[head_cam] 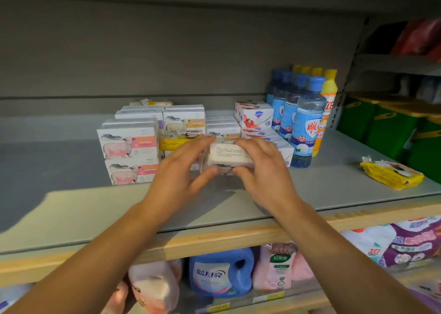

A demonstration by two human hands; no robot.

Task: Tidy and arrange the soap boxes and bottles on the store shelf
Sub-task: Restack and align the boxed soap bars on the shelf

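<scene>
Reaching forward with both bare forearms, converging toward the middle. Left hand (177,170) pinching the held box from its left end, thumb underneath, fingers stretched over the top. Right hand (261,168) mirroring that grip on the right end, fingers curling over the top edge.

The soap boxes (128,144) are white with pink sheep pictures. The bottles (306,122) are blue with blue caps. One bottle (327,103) is yellow. The torn packet (391,174) is yellow. The shelf (71,206) is grey.
</scene>
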